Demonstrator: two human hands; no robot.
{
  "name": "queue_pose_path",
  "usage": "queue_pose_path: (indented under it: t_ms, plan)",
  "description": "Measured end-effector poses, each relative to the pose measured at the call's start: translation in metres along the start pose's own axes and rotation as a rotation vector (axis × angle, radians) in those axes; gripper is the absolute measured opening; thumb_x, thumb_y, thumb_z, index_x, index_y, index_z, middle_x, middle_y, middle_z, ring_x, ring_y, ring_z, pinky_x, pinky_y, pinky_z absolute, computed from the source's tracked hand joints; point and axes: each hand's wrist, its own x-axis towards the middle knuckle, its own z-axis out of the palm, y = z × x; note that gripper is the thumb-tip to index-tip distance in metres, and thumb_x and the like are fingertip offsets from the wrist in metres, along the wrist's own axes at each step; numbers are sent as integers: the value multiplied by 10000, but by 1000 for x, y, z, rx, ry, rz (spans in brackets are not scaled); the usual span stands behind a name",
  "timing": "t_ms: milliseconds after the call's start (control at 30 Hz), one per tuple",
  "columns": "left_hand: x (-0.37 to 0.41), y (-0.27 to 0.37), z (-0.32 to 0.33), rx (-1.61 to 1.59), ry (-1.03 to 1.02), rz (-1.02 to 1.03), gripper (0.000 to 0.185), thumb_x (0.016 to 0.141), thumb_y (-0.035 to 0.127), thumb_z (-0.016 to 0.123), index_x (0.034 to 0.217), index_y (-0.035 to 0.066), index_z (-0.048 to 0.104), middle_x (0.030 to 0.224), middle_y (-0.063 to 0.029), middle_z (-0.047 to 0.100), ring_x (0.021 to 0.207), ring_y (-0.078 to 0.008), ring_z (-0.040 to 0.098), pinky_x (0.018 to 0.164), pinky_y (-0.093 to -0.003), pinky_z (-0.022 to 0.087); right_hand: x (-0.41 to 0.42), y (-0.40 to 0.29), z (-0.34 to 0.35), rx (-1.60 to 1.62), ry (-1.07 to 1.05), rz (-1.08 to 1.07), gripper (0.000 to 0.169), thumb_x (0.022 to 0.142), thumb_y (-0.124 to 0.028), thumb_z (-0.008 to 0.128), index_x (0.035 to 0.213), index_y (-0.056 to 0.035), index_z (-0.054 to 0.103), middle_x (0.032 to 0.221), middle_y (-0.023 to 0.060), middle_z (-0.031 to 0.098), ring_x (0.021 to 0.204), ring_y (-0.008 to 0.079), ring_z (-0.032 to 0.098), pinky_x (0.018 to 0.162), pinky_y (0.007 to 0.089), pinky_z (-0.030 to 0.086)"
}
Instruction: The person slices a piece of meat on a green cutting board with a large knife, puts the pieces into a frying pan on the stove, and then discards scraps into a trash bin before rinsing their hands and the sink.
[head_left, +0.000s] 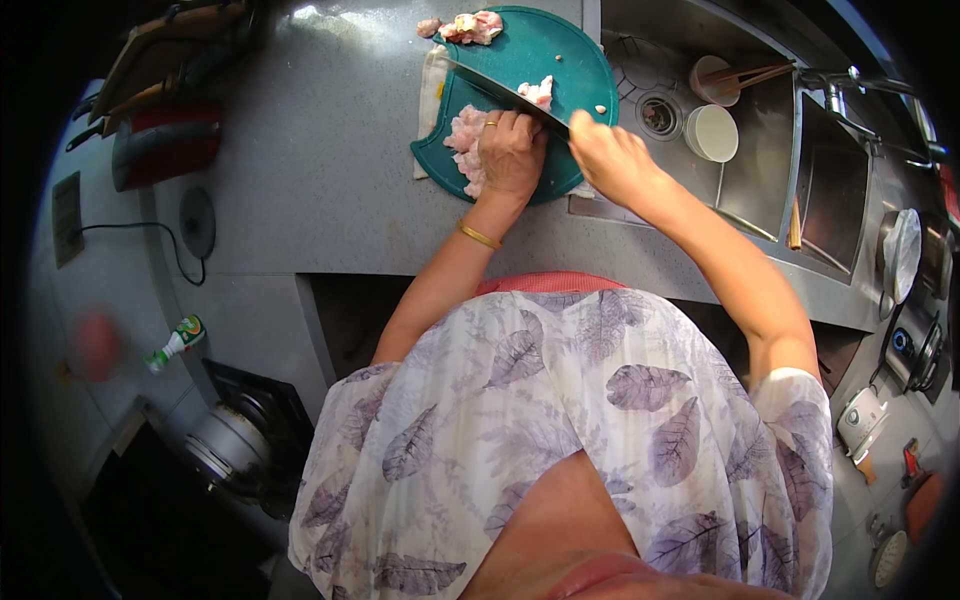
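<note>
My right hand (611, 156) grips a kitchen knife (491, 88), its handle hidden in the fist. The broad blade slants across a green cutting board (574, 45), pointing to the far left. Just on the near side of the blade, my left hand (514, 154) presses down with curled fingers on raw pale-pink meat (466, 142), which shows to its left. What lies under the fingertips is hidden. Beyond the blade sits a smaller cut piece of meat (536, 91). More raw meat (472, 28) lies at the board's far left edge.
A white cloth (433, 82) sticks out from under the board. To the right, a steel sink (757, 172) holds a white bowl (711, 133) and another bowl (709, 75) with chopsticks. A red container (166, 146) stands left on the grey countertop (322, 150). A pot (229, 442) is at lower left.
</note>
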Motion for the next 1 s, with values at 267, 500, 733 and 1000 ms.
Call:
queue_pose_path:
  t_ms: [267,500,733,1000]
  plan:
    - [1,1,-7,75,-90,20,53,648,48,600,696,53,579,695,-101,563,682,-288,543,593,-369,448,36,-9,9,59,-11,-11,161,802,-64,465,921,29,409,673,203,576,629,372,590,551,460,476]
    - [2,-7,-16,70,-148,88,71,651,37,595,721,30,594,707,-125,560,699,-290,548,621,-384,447,-67,12,-25,-110,-207,123,157,744,8,477,859,-1,371,669,180,563,659,366,587,549,461,466]
    - [5,12,-56,-341,-100,-195,29,660,12,596,671,9,569,638,-117,531,583,-223,534,526,-326,430,-73,12,-22,-133,-172,110,112,767,-5,467,823,-5,371,676,202,563,639,387,575,540,471,454]
    - [2,-31,-95,-90,-432,-214,358,623,208,690,860,-39,587,1004,-189,538,963,-305,519,806,-389,420,-69,8,-41,-88,24,114,93,803,-60,474,825,-28,389,648,194,580,597,383,590,509,457,482]
